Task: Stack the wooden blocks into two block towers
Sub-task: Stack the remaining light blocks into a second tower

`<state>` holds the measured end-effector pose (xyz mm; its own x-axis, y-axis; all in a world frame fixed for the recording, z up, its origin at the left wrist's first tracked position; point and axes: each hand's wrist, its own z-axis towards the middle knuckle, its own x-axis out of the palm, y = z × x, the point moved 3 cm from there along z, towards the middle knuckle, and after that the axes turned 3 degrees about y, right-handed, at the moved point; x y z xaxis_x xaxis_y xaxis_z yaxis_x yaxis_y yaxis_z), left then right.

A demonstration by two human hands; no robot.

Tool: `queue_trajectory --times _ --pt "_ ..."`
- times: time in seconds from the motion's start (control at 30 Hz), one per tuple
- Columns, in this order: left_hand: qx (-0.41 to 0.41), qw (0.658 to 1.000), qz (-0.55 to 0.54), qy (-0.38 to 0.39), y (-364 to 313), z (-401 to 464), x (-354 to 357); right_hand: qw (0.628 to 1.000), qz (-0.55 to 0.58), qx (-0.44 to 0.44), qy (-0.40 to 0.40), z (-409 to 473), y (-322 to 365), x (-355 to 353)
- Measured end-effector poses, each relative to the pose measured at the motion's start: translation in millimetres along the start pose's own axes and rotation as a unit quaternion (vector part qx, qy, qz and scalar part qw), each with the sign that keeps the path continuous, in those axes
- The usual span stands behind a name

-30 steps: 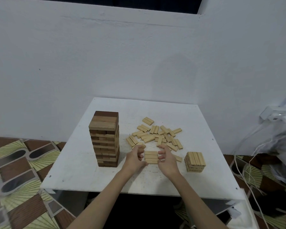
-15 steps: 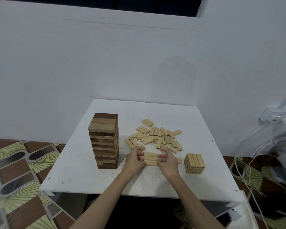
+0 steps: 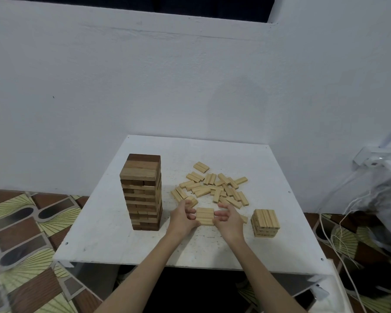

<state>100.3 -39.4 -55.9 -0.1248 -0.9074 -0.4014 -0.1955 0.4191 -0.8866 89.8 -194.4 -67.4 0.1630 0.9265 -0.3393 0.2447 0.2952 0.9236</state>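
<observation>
Centrally, two hands' grip (left hand (image 3: pixel 182 219), right hand (image 3: pixel 229 220)) clasping three-block row (image 3: pixel 205 216); two towers.

We see a white worktop (image 3: pixel 113 236) speckled with small dark marks, set against a pale bluish-white wall (image 3: pixel 167 86). On its left, the tall tower (image 3: pixel 142 192) mixes mid-brown and dark brown blocks, its far top block the darkest. The loose blocks (image 3: pixel 215 187) scattered at the far middle are pale yellowish wood, as are the short stack (image 3: pixel 265 222) on the right and the small layer of blocks (image 3: pixel 205 216) near the middle. The floor (image 3: pixel 25 231) on the left shows a pattern of brown bands, dark ovals and yellow-green fans with fine lines. White cords (image 3: pixel 332 233) trail at right.
</observation>
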Motion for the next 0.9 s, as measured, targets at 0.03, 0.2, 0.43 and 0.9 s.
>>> queue_trajectory --times 0.03,0.2,0.43,0.9 --pt "0.0 1.0 -0.001 0.0 -0.1 -0.1 0.1 1.0 -0.002 0.002 0.001 -0.5 0.3 -0.2" --pt "0.0 1.0 0.001 -0.004 -1.4 -1.1 0.2 1.0 0.0 0.005 0.003 -0.8 1.2 -1.3" --pt "0.0 1.0 -0.002 -0.008 -2.1 -0.8 0.6 1.0 0.01 0.005 -0.009 -1.0 1.3 -3.8" --pt "-0.006 1.0 -0.005 -0.017 -0.2 0.8 3.7 0.999 0.012 0.019 -0.024 -1.6 -0.5 -1.2"
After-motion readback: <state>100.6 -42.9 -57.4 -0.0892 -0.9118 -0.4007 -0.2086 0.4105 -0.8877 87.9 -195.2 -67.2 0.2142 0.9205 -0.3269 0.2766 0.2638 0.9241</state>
